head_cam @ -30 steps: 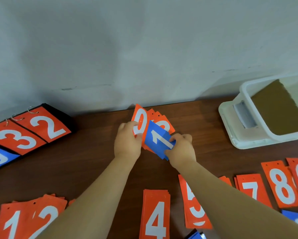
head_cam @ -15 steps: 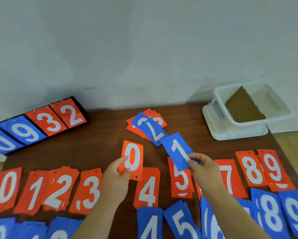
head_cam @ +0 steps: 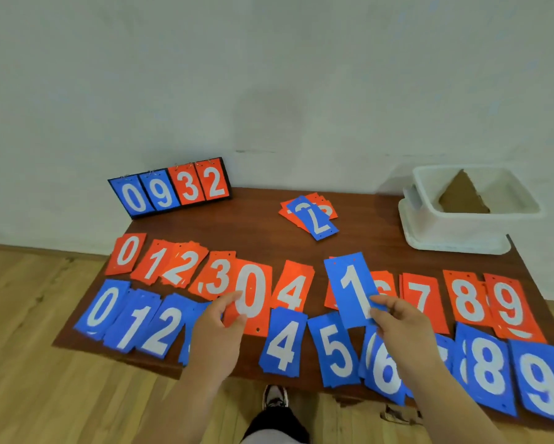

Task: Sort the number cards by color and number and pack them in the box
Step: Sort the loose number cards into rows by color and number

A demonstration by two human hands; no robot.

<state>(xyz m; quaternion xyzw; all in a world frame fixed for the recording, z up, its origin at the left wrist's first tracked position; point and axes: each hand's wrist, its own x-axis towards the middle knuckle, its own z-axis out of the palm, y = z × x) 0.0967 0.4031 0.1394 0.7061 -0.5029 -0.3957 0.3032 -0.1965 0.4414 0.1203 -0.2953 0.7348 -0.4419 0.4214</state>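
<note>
My left hand [head_cam: 216,328] pinches a red 0 card [head_cam: 253,298] above the table, between the red 3 and red 4 piles. My right hand [head_cam: 400,325] pinches a blue 1 card [head_cam: 352,290] over the red 5 and 6 piles. Two rows of sorted piles lie on the brown table [head_cam: 256,241]: red 0 [head_cam: 126,253] to red 9 [head_cam: 509,302] behind, blue 0 [head_cam: 101,307] to blue 9 [head_cam: 540,384] in front. An unsorted heap [head_cam: 311,214] with a blue 2 on top lies at the back. The white box [head_cam: 461,219] stands at the back right.
A flip scoreboard [head_cam: 171,187] reading 0 9 3 2 leans against the wall at the table's back left. Brown cardboard lies inside the white box, which rests on its lid. Wooden floor surrounds the table; my shoe [head_cam: 274,397] shows below the front edge.
Both hands have drawn back from the unsorted heap toward me, the left carrying the red 0 and the right the blue 1. The view has pulled back to show the whole table.
</note>
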